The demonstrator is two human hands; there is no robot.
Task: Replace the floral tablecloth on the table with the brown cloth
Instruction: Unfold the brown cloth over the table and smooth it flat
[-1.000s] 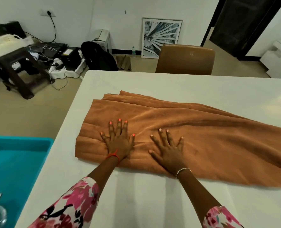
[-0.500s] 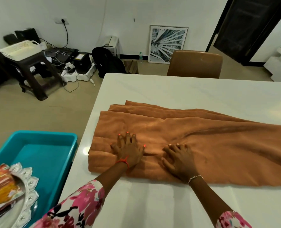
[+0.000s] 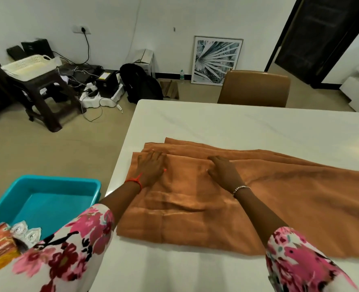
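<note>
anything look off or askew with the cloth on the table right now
The folded brown fabric cloth lies skewed across the white table, its layered edges fanned out unevenly near the left hand and right hand. Nothing looks spilled or damaged.

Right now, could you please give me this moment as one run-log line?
brown cloth: folded, on white table | left hand: on far fold, grip unclear | right hand: same | floral tablecloth: not seen

The cloth (image 3: 279,197) is a soft, matt brown fabric, creased along its folds. The table (image 3: 216,127) under it is smooth, glossy white and reflects light. The tub (image 3: 48,203) is shiny teal plastic, the basket (image 3: 27,66) cream latticed plastic, and the chair (image 3: 254,87) has a smooth, tan, leather-like back.
</note>
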